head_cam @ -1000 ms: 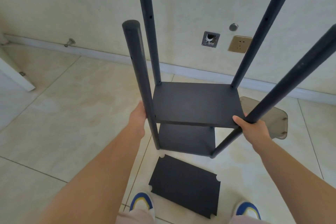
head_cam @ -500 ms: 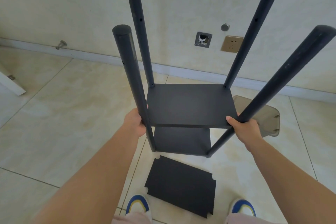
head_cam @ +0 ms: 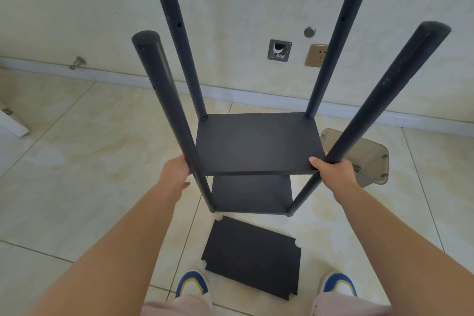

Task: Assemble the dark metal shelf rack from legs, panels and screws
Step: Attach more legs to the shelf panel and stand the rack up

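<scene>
The dark rack stands upright on the tiled floor with an upper panel (head_cam: 254, 142) and a lower panel (head_cam: 252, 192) fixed between its legs. My left hand (head_cam: 175, 170) grips the near left leg (head_cam: 166, 100) at the height of the upper panel. My right hand (head_cam: 333, 170) grips the near right leg (head_cam: 379, 95), its thumb lying on the panel's corner. Two far legs (head_cam: 179, 41) (head_cam: 333, 46) rise toward the wall. A loose dark panel (head_cam: 252, 255) with notched corners lies flat on the floor in front of my shoes.
A translucent grey plastic tray (head_cam: 372, 159) sits on the floor behind the near right leg. The wall close behind carries an open cable box (head_cam: 279, 50), a socket plate (head_cam: 316, 55) and a doorstop (head_cam: 77, 63). A white door edge (head_cam: 10, 123) shows at left.
The view has shifted so the rack sits more central and the near legs look more upright. Both hands keep hold of the near legs at the same height.
</scene>
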